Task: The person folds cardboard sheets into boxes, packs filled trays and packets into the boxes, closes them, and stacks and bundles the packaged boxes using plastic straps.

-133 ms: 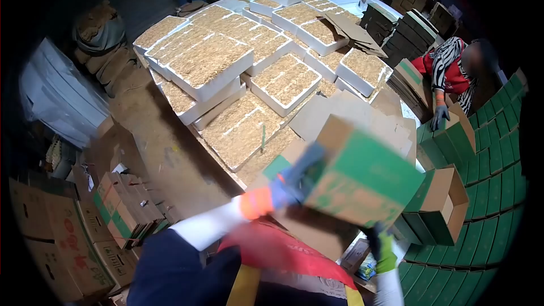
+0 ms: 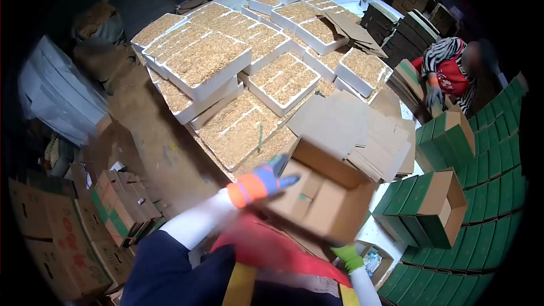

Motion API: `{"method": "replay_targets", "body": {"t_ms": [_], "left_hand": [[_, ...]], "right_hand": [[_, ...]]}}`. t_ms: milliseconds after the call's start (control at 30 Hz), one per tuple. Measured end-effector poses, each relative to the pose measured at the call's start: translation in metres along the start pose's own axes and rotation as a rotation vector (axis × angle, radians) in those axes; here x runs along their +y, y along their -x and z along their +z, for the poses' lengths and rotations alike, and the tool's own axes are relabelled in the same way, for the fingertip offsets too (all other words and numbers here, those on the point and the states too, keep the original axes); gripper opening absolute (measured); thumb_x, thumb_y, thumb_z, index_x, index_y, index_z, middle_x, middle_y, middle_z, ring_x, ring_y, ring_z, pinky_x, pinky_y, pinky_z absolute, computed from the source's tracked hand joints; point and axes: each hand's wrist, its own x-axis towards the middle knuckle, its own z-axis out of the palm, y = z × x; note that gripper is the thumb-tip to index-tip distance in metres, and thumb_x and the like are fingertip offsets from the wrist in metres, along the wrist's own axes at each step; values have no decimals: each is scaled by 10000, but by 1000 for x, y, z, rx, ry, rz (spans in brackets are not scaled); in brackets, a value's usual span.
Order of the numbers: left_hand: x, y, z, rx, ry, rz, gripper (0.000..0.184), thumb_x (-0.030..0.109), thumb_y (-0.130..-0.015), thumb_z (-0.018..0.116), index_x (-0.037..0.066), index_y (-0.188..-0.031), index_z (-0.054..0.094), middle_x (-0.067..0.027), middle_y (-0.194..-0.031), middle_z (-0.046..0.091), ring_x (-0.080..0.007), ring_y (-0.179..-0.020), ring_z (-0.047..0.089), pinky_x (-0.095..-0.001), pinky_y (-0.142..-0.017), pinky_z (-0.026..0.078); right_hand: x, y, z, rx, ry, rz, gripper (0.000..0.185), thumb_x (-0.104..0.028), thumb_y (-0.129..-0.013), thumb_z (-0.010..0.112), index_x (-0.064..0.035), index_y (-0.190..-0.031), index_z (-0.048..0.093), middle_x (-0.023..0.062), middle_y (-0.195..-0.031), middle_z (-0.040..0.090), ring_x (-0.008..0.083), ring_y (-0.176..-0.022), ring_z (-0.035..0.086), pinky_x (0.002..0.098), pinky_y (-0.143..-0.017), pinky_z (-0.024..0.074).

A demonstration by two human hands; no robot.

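Note:
An open cardboard box (image 2: 323,192) is tilted in front of me, its brown inside facing up and showing the bottom flaps. My left hand (image 2: 266,180), in a blue-grey glove with an orange cuff, is at the box's left side, with fingers apart over the opening. At the box's lower right corner is my right hand (image 2: 347,256), in a green-cuffed glove; its fingers are mostly hidden by the box. Flat cardboard sheets (image 2: 331,122) lie just beyond the box.
White trays (image 2: 283,82) filled with brown shavings are stacked ahead. Green boxes (image 2: 425,204) stand in rows at the right, near a co-worker (image 2: 450,71) with a gloved hand at a box. Folded cartons (image 2: 122,207) and printed cartons (image 2: 62,232) are at the left.
The box has turned from showing its green outer side to showing its open inside, and it sits lower. My left hand has moved left and down; the co-worker's hand has lifted slightly.

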Motion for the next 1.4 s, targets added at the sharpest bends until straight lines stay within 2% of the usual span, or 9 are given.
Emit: {"method": "replay_targets", "body": {"t_ms": [167, 300, 433, 533, 633, 700, 900, 1067, 1400], "left_hand": [[-43, -22, 25, 173, -476, 66, 607, 305, -882, 512, 44, -1397, 326, -277, -1110, 590, -424, -962, 592, -458, -865, 464], [-43, -22, 34, 250, -467, -15, 563, 307, -868, 524, 50, -1352, 395, -257, -1062, 612, -398, -936, 608, -452, -798, 482], [-78, -41, 48, 328, -378, -10, 536, 282, -852, 549, 25, -1311, 444, -245, -1075, 609, -395, -967, 595, -451, -846, 470], [-53, -27, 26, 293, -293, 162, 541, 272, -840, 569, 3, -1295, 455, -244, -1087, 602, -400, -969, 587, -454, -859, 467], [-44, -26, 22, 218, -194, 117, 564, 286, -829, 591, -9, -1290, 454, -251, -1080, 599, -406, -959, 586, -452, -831, 482], [-42, -23, 18, 190, -188, 59, 570, 292, -827, 596, -7, -1291, 456, -250, -1075, 602, -406, -977, 582, -451, -849, 475], [-44, -32, 22, 276, -310, 243, 582, 307, -874, 556, -22, -1331, 413, -272, -1228, 521, -424, -1083, 535, -445, -922, 445], [-23, -17, 8, 95, -187, 30, 607, 363, -916, 513, 42, -1406, 356, -229, -1385, 417, -389, -1196, 484, -420, -972, 415], [-87, -53, 15, 105, -237, 390, 512, 391, -912, 501, 38, -1283, 498, -216, -1219, 564, -391, -1120, 543, -411, -948, 438]], "right_hand": [[-51, -172, -88, 481, -168, -84, 442, 15, -774, 579, 8, -1212, 519, 139, -1184, 556, 253, -1082, 551, 335, -913, 444], [-163, -379, -74, 35, -153, -258, 540, -190, -823, 656, -79, -1318, 471, 107, -1275, 533, 231, -1095, 559, 348, -893, 467], [-127, -595, 38, 412, 190, -326, 575, -386, -885, 575, -73, -1342, 420, 186, -1203, 576, 306, -1056, 588, 361, -881, 475], [-138, -602, 41, -14, -532, -3, 409, -384, -890, 581, -52, -1128, 551, 93, -833, 682, 205, -684, 641, 311, -608, 492], [-177, -524, 1, 60, 50, 115, 400, -439, -867, 612, -60, -988, 639, 51, -830, 665, 149, -716, 600, 306, -675, 475], [-162, -494, 4, -309, -425, 198, 602, -571, -832, 599, -34, -1101, 639, 67, -951, 664, 163, -835, 588, 302, -741, 451], [-178, -447, 13, -261, -222, 119, 985, -726, -763, 542, 29, -1376, 383, 202, -1317, 504, 296, -1205, 478, 347, -1015, 358], [-202, -394, -16, -63, -703, 99, 753, -489, -833, 656, 12, -1343, 420, 162, -1245, 563, 223, -1139, 521, 316, -971, 402], [-261, -157, -153, 214, -419, 179, 574, -352, -939, 556, 10, -1355, 397, 110, -1263, 519, 175, -1155, 463, 307, -999, 362]]}}
